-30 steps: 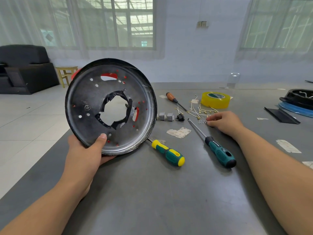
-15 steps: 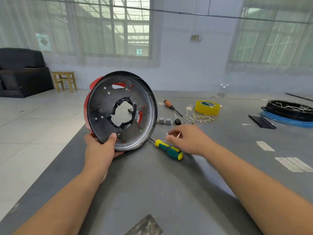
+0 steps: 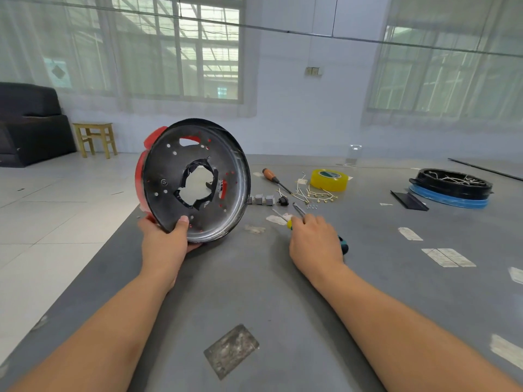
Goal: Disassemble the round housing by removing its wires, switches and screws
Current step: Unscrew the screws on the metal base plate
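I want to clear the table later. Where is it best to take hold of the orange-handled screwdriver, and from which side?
Probably grip the orange-handled screwdriver by its thick orange handle, coming from above at the far-left end. It lies flat on the table, its thin dark shaft pointing toward the loose wires, so the handle end is clear of clutter and gives the fingers more to hold.

My left hand (image 3: 165,240) holds housing (image 3: 195,179) upright on table (image 3: 254,292); right hand (image 3: 314,241) grips screwdrivers (image 3: 343,246); tape (image 3: 329,180) beyond.
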`<state>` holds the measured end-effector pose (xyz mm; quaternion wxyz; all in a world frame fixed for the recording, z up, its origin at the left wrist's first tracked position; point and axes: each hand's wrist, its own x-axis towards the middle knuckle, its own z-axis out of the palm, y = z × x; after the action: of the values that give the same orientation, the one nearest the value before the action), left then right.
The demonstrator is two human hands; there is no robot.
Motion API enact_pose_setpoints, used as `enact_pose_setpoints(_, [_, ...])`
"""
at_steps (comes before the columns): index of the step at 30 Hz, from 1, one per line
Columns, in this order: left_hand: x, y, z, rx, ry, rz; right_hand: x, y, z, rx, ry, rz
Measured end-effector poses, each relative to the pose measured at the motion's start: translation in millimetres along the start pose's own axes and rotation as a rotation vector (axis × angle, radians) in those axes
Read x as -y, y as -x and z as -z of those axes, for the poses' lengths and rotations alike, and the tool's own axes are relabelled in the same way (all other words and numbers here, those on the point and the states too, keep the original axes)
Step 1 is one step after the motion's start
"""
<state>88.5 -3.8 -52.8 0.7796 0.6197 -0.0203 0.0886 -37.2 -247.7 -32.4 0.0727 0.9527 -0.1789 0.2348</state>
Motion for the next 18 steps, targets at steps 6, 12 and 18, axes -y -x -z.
enact_pose_setpoints(6, [-8.6, 21.3, -2.8, 0.008, -0.334, -0.253, -14.1, 1.0, -2.7, 0.071, 0.087, -0.076])
enact_pose_setpoints(12, [-16.5, 33.6, 8.8, 0.142, -0.427, -0.534, -7.4, 1.1, 1.4, -0.096, -0.03, -0.063])
enact_pose_setpoints(18, [-16.3, 19.9, 65.9, 0.355, -0.738, -0.695, 24.1, 10.0, 28.3, -0.077, -1.465, -0.36])
